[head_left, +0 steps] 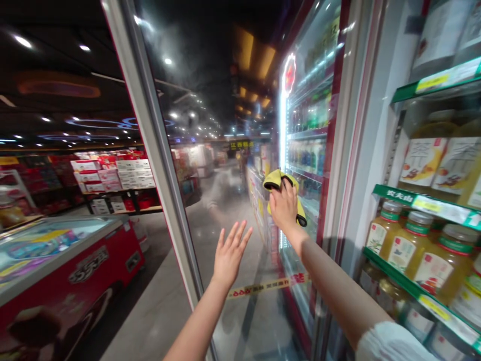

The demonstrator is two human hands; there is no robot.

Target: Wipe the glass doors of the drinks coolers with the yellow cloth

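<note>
My right hand (pixel 284 206) presses a yellow cloth (pixel 275 178) with dark edging against the glass of an open cooler door (pixel 225 225). Part of the cloth lies under my fingers and palm, and a corner hangs below. My left hand (pixel 231 253) is lower and to the left, fingers spread, holding nothing. It is close to the glass; whether it touches cannot be made out. A yellowish strip with red and dark lettering (pixel 259 287) runs across the lower glass. Cloudy smears show on the pane.
Bottled drinks (pixel 409 240) stand on green-edged shelves (pixel 409 283) at the right. The door's metal frame (pixel 150 115) slants down on the left. Beyond it are a red chest freezer (pixel 93 265) and stacked boxes (pixel 112 175). Another lit cooler (pixel 308 135) shows through the glass.
</note>
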